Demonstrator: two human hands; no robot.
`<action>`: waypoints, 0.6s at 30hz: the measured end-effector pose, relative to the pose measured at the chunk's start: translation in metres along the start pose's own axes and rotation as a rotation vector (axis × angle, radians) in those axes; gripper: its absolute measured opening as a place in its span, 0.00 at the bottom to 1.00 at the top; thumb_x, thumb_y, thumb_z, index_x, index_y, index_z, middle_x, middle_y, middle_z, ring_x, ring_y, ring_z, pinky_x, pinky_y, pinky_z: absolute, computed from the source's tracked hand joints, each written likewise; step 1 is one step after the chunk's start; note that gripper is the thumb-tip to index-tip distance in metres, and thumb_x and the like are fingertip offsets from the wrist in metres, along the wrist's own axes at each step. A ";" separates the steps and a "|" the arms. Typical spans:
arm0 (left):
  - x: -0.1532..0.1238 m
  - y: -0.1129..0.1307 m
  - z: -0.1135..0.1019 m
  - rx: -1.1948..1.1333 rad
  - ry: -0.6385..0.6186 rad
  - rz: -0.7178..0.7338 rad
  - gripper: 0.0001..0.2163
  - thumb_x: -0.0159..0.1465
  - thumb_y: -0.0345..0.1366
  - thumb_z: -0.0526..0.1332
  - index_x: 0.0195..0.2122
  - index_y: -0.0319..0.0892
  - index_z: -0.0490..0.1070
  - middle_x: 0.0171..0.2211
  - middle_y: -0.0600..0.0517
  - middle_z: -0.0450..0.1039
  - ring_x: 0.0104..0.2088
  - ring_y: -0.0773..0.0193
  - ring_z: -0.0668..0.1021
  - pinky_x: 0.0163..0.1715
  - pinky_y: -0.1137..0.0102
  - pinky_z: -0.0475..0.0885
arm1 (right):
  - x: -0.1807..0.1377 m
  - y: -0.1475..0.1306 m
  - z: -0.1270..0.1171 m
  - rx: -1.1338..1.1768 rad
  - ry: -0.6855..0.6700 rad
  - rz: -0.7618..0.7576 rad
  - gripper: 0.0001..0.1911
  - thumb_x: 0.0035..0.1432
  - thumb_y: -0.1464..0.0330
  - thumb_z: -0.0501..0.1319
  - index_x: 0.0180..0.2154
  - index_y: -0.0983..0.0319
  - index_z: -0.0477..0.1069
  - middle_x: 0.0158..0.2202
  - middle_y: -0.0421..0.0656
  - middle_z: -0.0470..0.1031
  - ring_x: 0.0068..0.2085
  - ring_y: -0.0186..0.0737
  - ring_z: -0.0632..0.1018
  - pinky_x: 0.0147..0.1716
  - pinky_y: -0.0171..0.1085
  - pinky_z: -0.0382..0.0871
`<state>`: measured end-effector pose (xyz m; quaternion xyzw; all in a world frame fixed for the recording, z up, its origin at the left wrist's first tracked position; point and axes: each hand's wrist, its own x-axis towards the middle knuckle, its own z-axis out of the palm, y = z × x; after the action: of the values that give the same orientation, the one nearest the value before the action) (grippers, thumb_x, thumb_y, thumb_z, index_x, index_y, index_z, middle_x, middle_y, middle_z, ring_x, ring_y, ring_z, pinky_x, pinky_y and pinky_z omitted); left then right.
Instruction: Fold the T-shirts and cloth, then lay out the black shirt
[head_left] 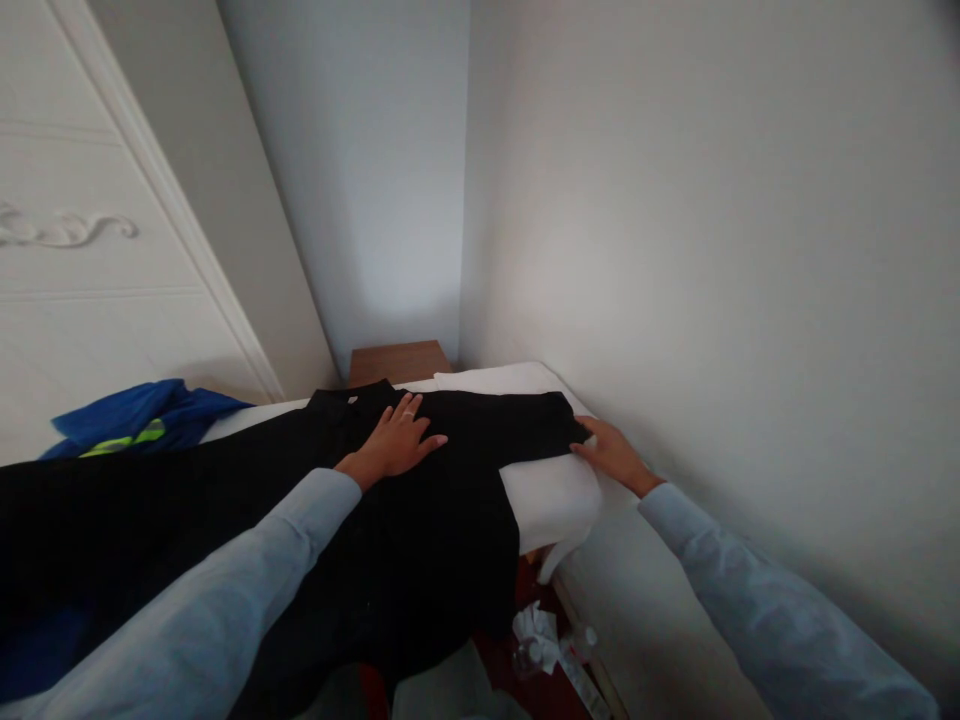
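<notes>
A black garment (450, 500) with a sleeve and a collar lies spread over a white padded surface (547, 500), its lower part hanging over the near edge. My left hand (394, 437) rests flat on it near the collar, fingers spread, a ring on one finger. At the sleeve's far right end, my right hand (609, 450) pinches the cuff between thumb and fingers. The sleeve (510, 425) stretches out straight between my two hands.
Blue cloth with a yellow-green strip (154, 415) lies at the left. Behind stand a brown wooden piece (400, 362) and a white panelled cabinet (112, 220). A wall (712, 250) borders the right side. Crumpled white paper (536, 628) and clear plastic lie below.
</notes>
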<state>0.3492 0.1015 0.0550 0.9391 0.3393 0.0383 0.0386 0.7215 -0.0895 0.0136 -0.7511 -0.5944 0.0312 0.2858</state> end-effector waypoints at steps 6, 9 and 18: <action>0.058 0.114 -0.002 0.018 0.158 0.386 0.22 0.67 0.35 0.55 0.62 0.37 0.65 0.68 0.35 0.58 0.65 0.47 0.67 0.60 0.55 0.66 | 0.000 0.018 0.003 0.140 -0.015 -0.007 0.25 0.51 0.68 0.66 0.52 0.58 0.75 0.53 0.48 0.79 0.54 0.53 0.77 0.60 0.55 0.63; 0.091 0.159 0.011 0.056 0.189 0.547 0.24 0.65 0.29 0.57 0.63 0.40 0.63 0.67 0.37 0.61 0.62 0.49 0.69 0.56 0.55 0.69 | 0.000 0.021 0.006 0.266 -0.027 -0.075 0.27 0.49 0.70 0.64 0.53 0.59 0.75 0.54 0.48 0.78 0.55 0.51 0.76 0.60 0.52 0.64; 0.143 0.198 0.019 0.103 0.192 0.753 0.13 0.63 0.32 0.63 0.49 0.40 0.73 0.45 0.43 0.78 0.51 0.53 0.75 0.52 0.59 0.69 | -0.006 0.013 0.012 0.277 0.056 -0.040 0.20 0.50 0.71 0.61 0.47 0.59 0.76 0.45 0.47 0.81 0.45 0.49 0.79 0.51 0.48 0.70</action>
<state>0.5864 0.0404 0.0618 0.9907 -0.0253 0.1207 -0.0572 0.7270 -0.0918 -0.0039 -0.6932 -0.5909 0.0862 0.4035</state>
